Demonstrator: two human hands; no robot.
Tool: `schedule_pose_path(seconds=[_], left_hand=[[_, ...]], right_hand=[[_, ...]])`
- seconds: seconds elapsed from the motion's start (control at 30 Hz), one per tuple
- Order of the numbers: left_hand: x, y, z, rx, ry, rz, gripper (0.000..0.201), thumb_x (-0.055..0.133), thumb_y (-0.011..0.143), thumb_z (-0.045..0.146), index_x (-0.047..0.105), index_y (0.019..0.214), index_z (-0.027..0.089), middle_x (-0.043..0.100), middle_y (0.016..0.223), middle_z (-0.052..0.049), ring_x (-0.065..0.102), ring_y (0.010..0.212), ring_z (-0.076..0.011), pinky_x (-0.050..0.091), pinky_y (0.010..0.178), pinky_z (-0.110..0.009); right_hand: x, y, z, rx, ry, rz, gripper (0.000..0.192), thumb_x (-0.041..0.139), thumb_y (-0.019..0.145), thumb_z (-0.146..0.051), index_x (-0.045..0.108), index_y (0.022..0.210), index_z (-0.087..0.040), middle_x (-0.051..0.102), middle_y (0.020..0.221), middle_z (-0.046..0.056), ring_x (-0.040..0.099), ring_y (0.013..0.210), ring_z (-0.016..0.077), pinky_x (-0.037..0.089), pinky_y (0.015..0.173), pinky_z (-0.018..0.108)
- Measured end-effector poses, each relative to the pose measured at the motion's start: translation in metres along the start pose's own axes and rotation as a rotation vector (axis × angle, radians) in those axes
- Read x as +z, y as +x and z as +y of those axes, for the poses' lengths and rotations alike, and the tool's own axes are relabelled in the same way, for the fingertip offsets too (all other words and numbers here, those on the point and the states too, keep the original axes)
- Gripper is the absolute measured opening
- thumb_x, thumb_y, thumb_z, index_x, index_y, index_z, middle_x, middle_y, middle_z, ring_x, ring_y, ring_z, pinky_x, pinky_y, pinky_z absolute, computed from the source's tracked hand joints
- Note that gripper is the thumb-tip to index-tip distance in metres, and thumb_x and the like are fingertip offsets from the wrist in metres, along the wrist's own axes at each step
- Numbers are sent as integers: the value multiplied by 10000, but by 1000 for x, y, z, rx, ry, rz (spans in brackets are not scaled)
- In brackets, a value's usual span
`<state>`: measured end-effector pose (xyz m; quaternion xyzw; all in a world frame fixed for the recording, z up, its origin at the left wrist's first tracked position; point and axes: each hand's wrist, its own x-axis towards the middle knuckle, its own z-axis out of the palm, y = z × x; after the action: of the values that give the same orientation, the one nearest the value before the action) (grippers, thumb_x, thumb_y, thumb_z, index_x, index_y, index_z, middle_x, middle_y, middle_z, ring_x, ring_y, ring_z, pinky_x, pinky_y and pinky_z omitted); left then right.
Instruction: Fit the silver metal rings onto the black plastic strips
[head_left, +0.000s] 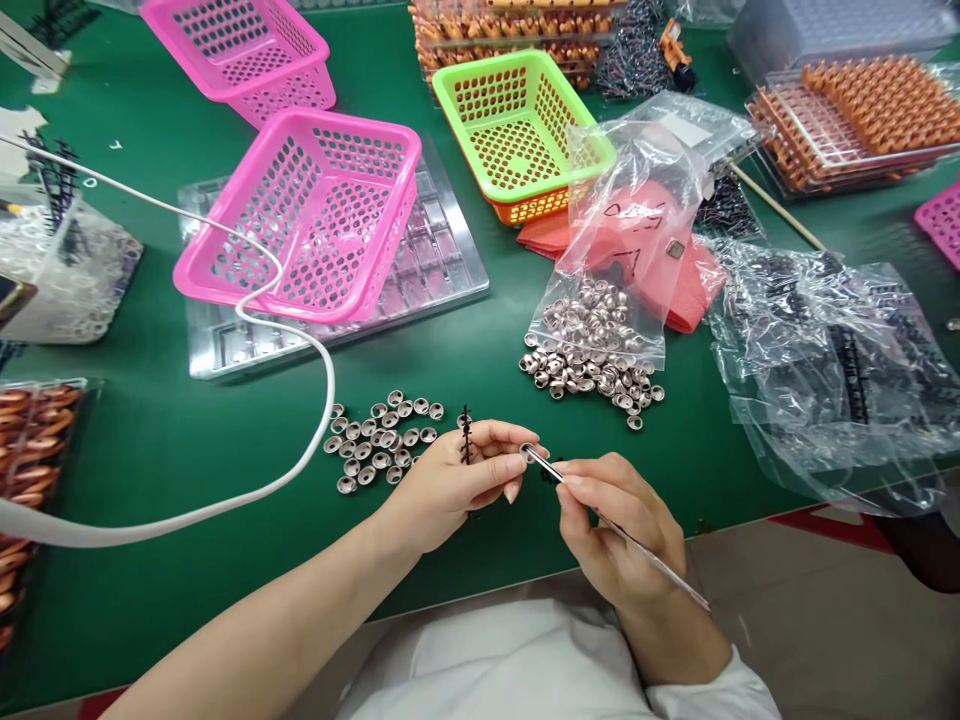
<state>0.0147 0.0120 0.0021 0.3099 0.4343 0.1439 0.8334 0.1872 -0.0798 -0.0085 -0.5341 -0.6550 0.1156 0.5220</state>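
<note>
Between thumb and fingertips, my left hand [469, 470] pinches a small round metal cup [528, 453]. A black toothed plastic strip [466, 437] also sticks up from that hand, between its fingers. My right hand [626, 520] grips a thin pair of tweezers [637, 545] like a pen, with the tip at the cup. Left of my hands lies a loose spread of the same metal cups [379, 437]. Ahead, a larger heap of cups [592, 375] spills from a clear plastic bag [626, 240]. A small black piece [551, 470] on the table is partly covered by my right hand.
A pink basket [225, 265] rests on a silvery tray [465, 270], with a white cable [322, 440] crossing in front. Behind are a green basket [487, 185] and red cloth [686, 300]. Crumpled plastic bags [795, 400] lie right; orange parts [885, 100] are stacked farther back.
</note>
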Motion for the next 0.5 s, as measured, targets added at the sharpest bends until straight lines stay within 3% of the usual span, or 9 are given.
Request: schedule_pose_path(seconds=[0.3,0.5], left_hand=[[0,1,0,15,-29,-5,300,847,772,324,732,1001,169,695,815,-28,537,604,-64,253,474,-164],[-2,2,-3,9,-26,-3,316,845,774,326,733,1018,160,693,786,-36,532,592,-68,235,460,-165]], right_hand=[[1,-1,-1,31,2,-8,338,663,852,-23,604,1125,-214,748,975,78,732,818,167,584,657,307],[3,-3,-2,-18,-4,37,340,680,827,3,622,1113,-173,746,967,96,733,829,183,575,656,313]])
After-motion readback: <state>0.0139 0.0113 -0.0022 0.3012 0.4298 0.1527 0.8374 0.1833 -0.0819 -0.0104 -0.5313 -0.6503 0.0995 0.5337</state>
